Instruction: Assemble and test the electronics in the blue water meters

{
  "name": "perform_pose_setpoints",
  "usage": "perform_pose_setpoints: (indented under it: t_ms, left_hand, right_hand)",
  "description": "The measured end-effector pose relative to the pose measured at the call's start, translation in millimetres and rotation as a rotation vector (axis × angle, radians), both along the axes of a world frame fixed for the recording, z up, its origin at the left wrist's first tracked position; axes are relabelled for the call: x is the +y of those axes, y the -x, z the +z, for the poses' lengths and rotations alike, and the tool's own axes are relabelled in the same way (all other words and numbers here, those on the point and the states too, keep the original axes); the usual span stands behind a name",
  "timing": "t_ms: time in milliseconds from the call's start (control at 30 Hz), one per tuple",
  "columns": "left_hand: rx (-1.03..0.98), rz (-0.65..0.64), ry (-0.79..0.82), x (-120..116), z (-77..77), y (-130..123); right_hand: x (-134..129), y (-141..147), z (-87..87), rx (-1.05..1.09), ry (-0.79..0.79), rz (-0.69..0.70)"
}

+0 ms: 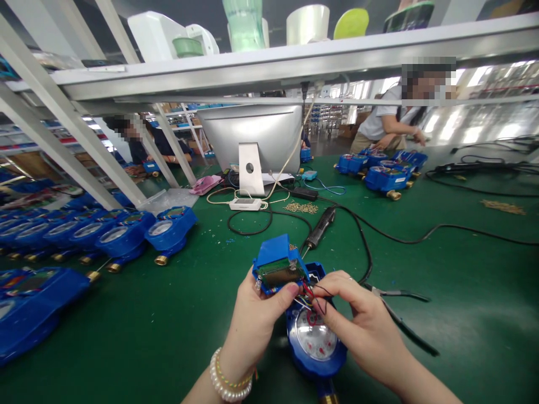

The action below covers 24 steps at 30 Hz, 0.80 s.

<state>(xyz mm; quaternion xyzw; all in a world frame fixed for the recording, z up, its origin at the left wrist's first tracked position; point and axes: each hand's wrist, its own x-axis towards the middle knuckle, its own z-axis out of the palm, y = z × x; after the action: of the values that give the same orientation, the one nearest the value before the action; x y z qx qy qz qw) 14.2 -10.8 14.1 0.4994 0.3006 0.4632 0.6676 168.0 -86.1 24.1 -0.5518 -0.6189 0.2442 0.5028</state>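
Observation:
A blue water meter (316, 336) with a round clear dial and a brass end lies on the green bench in front of me. Over its far end, my left hand (263, 306) grips a blue electronics housing (273, 252), tilted so that its circuit board and display face me. The fingers of my right hand (353, 311) pinch thin red and black wires (309, 290) that run between housing and meter. Exactly where the wire ends sit is hidden by my fingers. Just beyond lies a black electric screwdriver (321, 225), its bit pointing toward the housing.
Rows of blue meters (118, 238) stand at left; more meters (387, 174) sit far right. Pliers (404, 314) lie beside my right hand. Loose screws (302, 207), cables and a monitor (252, 137) are ahead, under a shelf (252, 73). Two people (391, 120) work across the bench.

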Motion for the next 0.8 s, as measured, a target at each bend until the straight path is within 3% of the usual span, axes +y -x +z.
perform_pose_setpoints:
  t_ms: [433,800]
  left_hand:
    - [0.156,0.016,0.028,-4.9,13.9,-2.1]
    - [0.169,0.017,0.034,-8.3,11.6,-4.6]
  right_hand:
    - [0.9,-6.1,-10.8,0.135,0.118,-0.072]
    - [-1.2,-8.6,-16.3,0.206,0.149,-0.093]
